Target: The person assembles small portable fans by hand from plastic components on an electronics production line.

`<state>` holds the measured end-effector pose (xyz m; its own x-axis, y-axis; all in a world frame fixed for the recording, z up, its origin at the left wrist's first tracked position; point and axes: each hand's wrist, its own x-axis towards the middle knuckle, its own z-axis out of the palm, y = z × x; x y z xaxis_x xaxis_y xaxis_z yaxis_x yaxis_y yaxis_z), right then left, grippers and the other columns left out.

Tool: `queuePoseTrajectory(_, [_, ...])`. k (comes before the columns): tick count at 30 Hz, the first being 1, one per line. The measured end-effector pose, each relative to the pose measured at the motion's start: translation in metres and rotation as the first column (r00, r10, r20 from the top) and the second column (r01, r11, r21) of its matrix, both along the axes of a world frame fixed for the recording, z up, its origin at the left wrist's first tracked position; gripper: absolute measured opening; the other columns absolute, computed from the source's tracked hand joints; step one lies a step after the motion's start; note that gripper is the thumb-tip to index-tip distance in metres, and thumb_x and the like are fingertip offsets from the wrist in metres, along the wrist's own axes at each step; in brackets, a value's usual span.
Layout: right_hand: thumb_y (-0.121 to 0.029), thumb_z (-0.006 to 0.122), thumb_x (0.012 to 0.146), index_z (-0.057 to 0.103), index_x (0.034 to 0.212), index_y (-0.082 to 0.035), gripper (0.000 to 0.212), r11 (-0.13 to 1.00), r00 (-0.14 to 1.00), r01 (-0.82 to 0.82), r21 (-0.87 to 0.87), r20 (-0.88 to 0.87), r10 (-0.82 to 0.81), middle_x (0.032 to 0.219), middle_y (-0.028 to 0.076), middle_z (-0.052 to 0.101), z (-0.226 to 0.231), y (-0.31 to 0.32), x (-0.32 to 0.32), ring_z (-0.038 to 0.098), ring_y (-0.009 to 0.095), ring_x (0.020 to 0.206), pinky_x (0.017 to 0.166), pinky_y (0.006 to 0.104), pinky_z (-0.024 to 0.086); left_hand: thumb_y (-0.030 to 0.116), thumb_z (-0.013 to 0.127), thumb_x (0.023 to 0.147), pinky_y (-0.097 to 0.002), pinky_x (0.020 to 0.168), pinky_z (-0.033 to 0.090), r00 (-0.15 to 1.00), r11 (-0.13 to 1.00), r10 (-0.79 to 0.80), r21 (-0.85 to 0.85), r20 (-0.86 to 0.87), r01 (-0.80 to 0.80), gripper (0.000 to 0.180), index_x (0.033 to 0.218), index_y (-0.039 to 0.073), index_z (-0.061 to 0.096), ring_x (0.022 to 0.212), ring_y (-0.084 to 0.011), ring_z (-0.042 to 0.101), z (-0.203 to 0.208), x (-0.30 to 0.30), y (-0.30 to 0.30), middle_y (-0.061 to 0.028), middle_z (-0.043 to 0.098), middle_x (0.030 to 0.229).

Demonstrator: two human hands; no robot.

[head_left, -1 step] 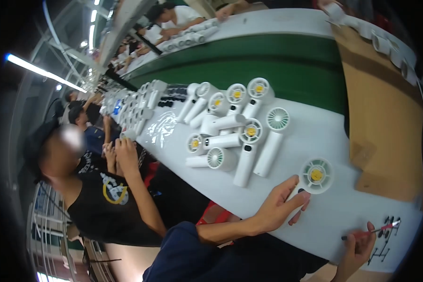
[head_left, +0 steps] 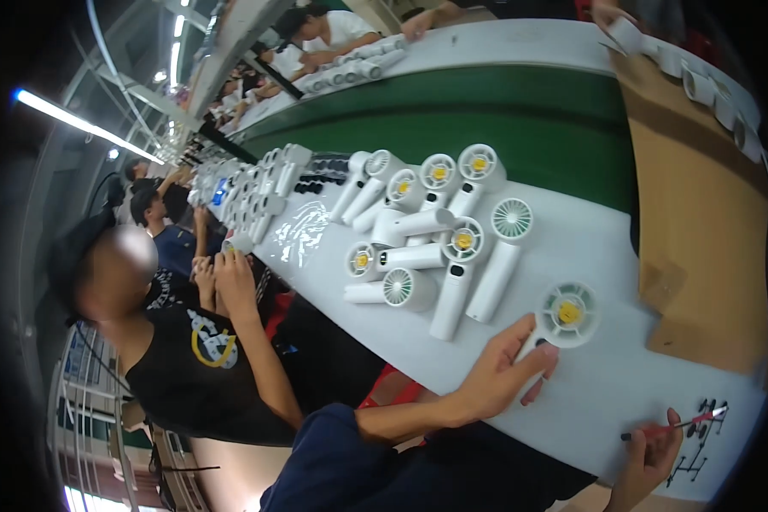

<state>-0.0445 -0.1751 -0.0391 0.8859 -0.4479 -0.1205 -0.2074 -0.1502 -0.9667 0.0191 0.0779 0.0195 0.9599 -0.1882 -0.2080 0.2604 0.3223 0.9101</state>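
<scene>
My left hand [head_left: 503, 375] is closed round the handle of a white handheld fan [head_left: 569, 314], its round head with a yellow centre facing up. At the lower right, my right hand [head_left: 653, 452] grips a slim red and black screwdriver [head_left: 653, 433]. The tool's bright tip lies over small black parts [head_left: 691, 465] on the white table [head_left: 606, 392]; whether it touches one I cannot tell. Beyond my left hand lie several more white handheld fans [head_left: 455, 290], some showing yellow centres, others covered by a grille.
A green conveyor belt [head_left: 452, 111] runs behind the table. Brown cardboard [head_left: 700, 247] covers the right side, with white round parts [head_left: 704, 90] at its far end. On the left a co-worker in black [head_left: 222, 384] handles a white part. Clear plastic [head_left: 299, 235] lies beside the fans.
The whole view has shifted slightly. Both hands keep their grips on the fan and the screwdriver, and the tool's tip stays over the black parts.
</scene>
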Motion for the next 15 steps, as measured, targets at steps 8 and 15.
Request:
queuePoseTrajectory(8, [0.009,0.068,0.076,0.052,0.115,0.006,0.043,0.989,0.988,-0.052,0.137,0.152,0.031,0.086,0.009,0.063,0.000,-0.005,-0.004,0.055,0.010,0.070,0.065,0.0209,0.049,0.026,0.045,0.097,-0.0244,0.062,0.045,0.583,0.381,0.475,0.443,0.660,-0.812,0.027,0.109,0.002,0.051,0.071,-0.0093,0.053,0.044,0.015,0.165,-0.0058,0.057,0.089])
queuePoseTrajectory(15, [0.006,0.068,0.078,0.053,0.112,0.006,0.038,0.985,0.987,-0.079,0.152,0.154,0.056,0.086,0.009,0.063,0.002,-0.003,-0.001,0.056,0.010,0.072,0.065,0.0202,0.048,0.030,0.053,0.090,-0.0337,0.060,0.043,0.543,-0.281,0.556,0.758,0.629,-0.589,0.035,0.096,-0.005,0.058,0.059,-0.0211,0.055,-0.002,0.001,0.261,-0.0141,0.056,0.069])
